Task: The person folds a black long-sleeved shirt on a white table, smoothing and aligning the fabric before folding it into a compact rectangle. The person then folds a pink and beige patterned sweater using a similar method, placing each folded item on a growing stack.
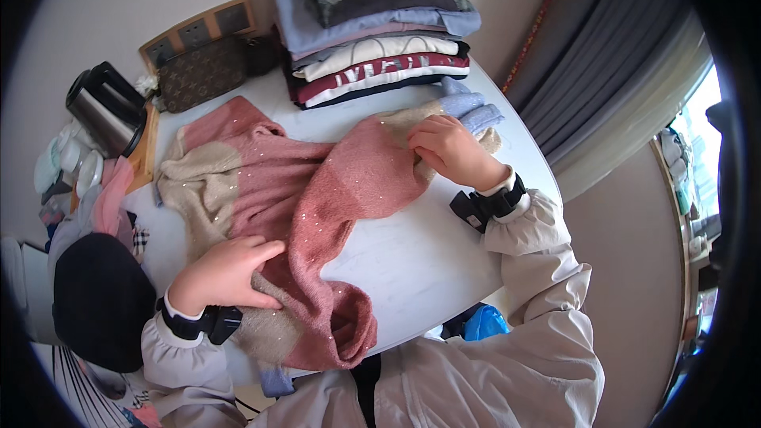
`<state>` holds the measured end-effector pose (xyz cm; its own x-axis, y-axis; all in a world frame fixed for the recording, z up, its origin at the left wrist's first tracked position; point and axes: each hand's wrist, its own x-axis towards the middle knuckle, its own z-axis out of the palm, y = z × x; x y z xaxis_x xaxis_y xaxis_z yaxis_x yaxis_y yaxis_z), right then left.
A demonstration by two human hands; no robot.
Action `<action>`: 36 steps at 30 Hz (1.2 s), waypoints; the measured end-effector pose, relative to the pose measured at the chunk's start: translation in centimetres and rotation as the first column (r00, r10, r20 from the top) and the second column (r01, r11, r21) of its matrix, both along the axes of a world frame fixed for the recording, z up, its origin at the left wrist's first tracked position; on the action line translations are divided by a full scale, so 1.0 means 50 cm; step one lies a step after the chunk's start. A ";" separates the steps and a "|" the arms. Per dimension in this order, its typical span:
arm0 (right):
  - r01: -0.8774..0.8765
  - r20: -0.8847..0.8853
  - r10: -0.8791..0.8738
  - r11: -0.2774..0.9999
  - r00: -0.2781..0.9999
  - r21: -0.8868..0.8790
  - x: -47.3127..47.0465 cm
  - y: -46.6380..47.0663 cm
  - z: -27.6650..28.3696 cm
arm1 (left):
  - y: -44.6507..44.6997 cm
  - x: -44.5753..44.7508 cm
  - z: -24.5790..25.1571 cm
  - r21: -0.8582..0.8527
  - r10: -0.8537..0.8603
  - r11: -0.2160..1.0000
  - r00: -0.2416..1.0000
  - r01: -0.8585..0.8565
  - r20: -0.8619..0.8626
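A pink, beige and blue knitted sweater (267, 184) with small sequins lies rumpled across the white table (410, 267). One sleeve stretches to the right and ends in light blue knit near the table's far right part. My right hand (446, 148) has its fingers curled on the beige and pink part of that sleeve, pinching the knit. My left hand (232, 276) rests on the sweater's near left part, thumb and fingers spread apart over the pink and beige knit. Some pink knit curls over at the table's front edge, beside a bit of blue knit hanging there.
Folded clothes (380, 41) form a tall stack at the back. A brown patterned pouch (202, 74) and a steel electric kettle (107, 110) stand back left. A black cap-like item (101, 303) and loose cloths lie at the left. A grey curtain (594, 53) hangs at the right.
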<state>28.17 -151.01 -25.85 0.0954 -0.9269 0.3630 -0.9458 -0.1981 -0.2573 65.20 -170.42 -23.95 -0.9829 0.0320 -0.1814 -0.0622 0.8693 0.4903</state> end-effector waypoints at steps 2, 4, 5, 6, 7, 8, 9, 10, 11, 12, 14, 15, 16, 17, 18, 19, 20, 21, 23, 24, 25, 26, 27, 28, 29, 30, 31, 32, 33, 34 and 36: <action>-0.009 0.060 0.008 1.000 0.998 0.015 -0.010 0.011 0.007 | 0.003 -0.001 0.003 0.017 0.019 1.000 1.000 -0.019 0.005; -0.004 0.096 0.001 0.999 0.995 0.038 -0.009 0.024 0.017 | 0.006 -0.003 0.005 0.007 0.024 1.000 1.000 -0.024 0.017; -0.004 0.115 -0.001 0.999 0.993 0.050 -0.007 0.030 0.023 | 0.006 -0.003 0.004 0.002 0.028 1.000 0.999 -0.028 0.024; 0.026 0.098 -0.033 0.997 0.995 0.074 -0.005 0.038 0.032 | 0.006 -0.005 0.004 0.012 0.023 1.000 1.000 -0.023 0.016; 0.055 0.081 -0.063 0.994 0.995 0.098 -0.004 0.047 0.043 | 0.006 -0.005 0.003 0.007 0.023 1.000 1.000 -0.023 0.016; 0.084 0.063 -0.092 0.989 0.994 0.121 -0.005 0.054 0.047 | 0.005 -0.004 0.001 0.003 0.023 1.000 1.000 -0.024 0.016; 0.108 0.023 -0.111 0.989 0.994 0.103 -0.014 0.058 0.043 | 0.005 -0.005 0.001 -0.003 0.021 1.000 1.000 -0.021 0.016; 0.130 -0.017 -0.130 0.988 0.991 0.085 -0.029 0.058 0.034 | 0.006 -0.006 0.002 0.002 0.025 1.000 1.000 -0.025 0.019; 0.152 -0.056 -0.148 0.986 0.987 0.066 -0.046 0.056 0.021 | 0.007 -0.007 0.004 0.006 0.029 1.000 0.999 -0.029 0.022; 0.120 -0.065 -0.120 0.993 0.991 -0.002 -0.058 0.044 0.015 | 0.007 -0.007 0.005 0.010 0.032 0.999 0.999 -0.033 0.024; 0.150 0.101 -0.137 0.979 0.985 -0.134 -0.074 0.048 0.014 | 0.009 -0.009 0.011 0.020 0.046 0.999 0.997 -0.047 0.059; 0.164 0.182 -0.129 0.967 0.975 -0.196 -0.072 0.045 0.024 | 0.009 -0.007 0.012 0.026 0.061 0.998 0.995 -0.063 0.076; 0.283 0.291 -0.203 0.922 0.935 -0.263 -0.064 0.054 0.034 | 0.009 -0.007 0.013 0.039 0.060 0.997 0.995 -0.063 0.074; 0.421 0.500 -0.225 0.848 0.836 -0.322 -0.047 0.062 0.042 | 0.008 -0.007 0.013 0.052 0.060 0.997 0.996 -0.064 0.073; 0.464 0.648 -0.112 0.789 0.754 -0.403 -0.040 0.080 0.057 | 0.009 -0.010 0.014 0.065 0.056 0.996 0.996 -0.060 0.067; 0.526 0.763 -0.028 0.741 0.645 -0.418 -0.031 0.099 0.082 | 0.012 -0.011 0.015 0.076 0.058 0.995 0.997 -0.063 0.058; 0.506 0.709 -0.032 0.723 0.704 -0.470 -0.015 0.118 0.120 | 0.015 -0.013 0.016 0.085 0.060 0.994 0.997 -0.064 0.052; 0.381 0.764 0.203 0.771 0.613 -0.511 -0.020 0.149 0.129 | 0.016 -0.018 0.019 0.096 0.051 0.994 0.998 -0.055 0.039; -0.012 0.699 0.579 0.774 0.419 -0.634 -0.026 0.177 0.161 | 0.014 -0.014 0.021 0.071 0.059 0.995 0.996 -0.064 0.070; -0.051 0.683 0.606 0.762 0.409 -0.645 -0.030 0.190 0.173 | 0.013 -0.014 0.020 0.061 0.057 0.996 0.995 -0.062 0.084; -0.090 0.666 0.631 0.749 0.398 -0.656 -0.036 0.202 0.180 | 0.013 -0.015 0.020 0.065 0.060 0.996 0.994 -0.066 0.091; 0.045 0.699 0.575 0.758 0.425 -0.651 -0.037 0.201 0.177 | 0.014 -0.016 0.020 0.069 0.063 0.995 0.993 -0.070 0.098; 0.153 0.720 0.477 0.771 0.505 -0.618 -0.044 0.195 0.171 | 0.013 -0.018 0.021 0.070 0.060 0.995 0.993 -0.068 0.106; 0.290 0.765 0.300 0.797 0.570 -0.529 -0.049 0.187 0.162 | 0.014 -0.019 0.019 0.080 0.060 0.995 0.995 -0.067 0.084; 0.429 0.790 0.111 0.790 0.603 -0.438 -0.054 0.177 0.151 | 0.014 -0.018 0.016 0.089 0.060 0.994 0.996 -0.066 0.063; 0.433 0.784 -0.015 0.840 0.621 -0.327 -0.065 0.157 0.137 | 0.015 -0.013 0.015 0.096 0.067 0.993 0.997 -0.071 0.045; 0.448 0.754 -0.148 0.869 0.640 -0.209 -0.079 0.143 0.127 | 0.014 -0.015 0.015 0.090 0.060 0.994 0.997 -0.064 0.048; 0.430 0.697 -0.225 0.893 0.680 -0.131 -0.092 0.131 0.112 | 0.013 -0.018 0.014 0.084 0.053 0.995 0.997 -0.057 0.051; 0.407 0.636 -0.286 0.912 0.716 -0.049 -0.100 0.113 0.091 | 0.013 -0.016 0.015 0.075 0.057 0.995 0.997 -0.061 0.059; 0.372 0.488 -0.309 0.927 0.816 -0.036 -0.097 0.100 0.081 | 0.014 -0.018 0.017 0.073 0.061 0.995 0.996 -0.066 0.067; 0.252 0.164 -0.240 0.966 0.957 -0.055 -0.128 0.087 0.027 | 0.019 -0.023 0.024 0.072 0.065 0.995 0.995 -0.071 0.081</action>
<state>21.79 -146.67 -24.51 -0.1944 -0.8846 0.4239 -0.9176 0.0113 -0.3972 64.03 -169.48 -22.73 -0.9661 -0.0178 -0.2576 -0.1604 0.8232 0.5446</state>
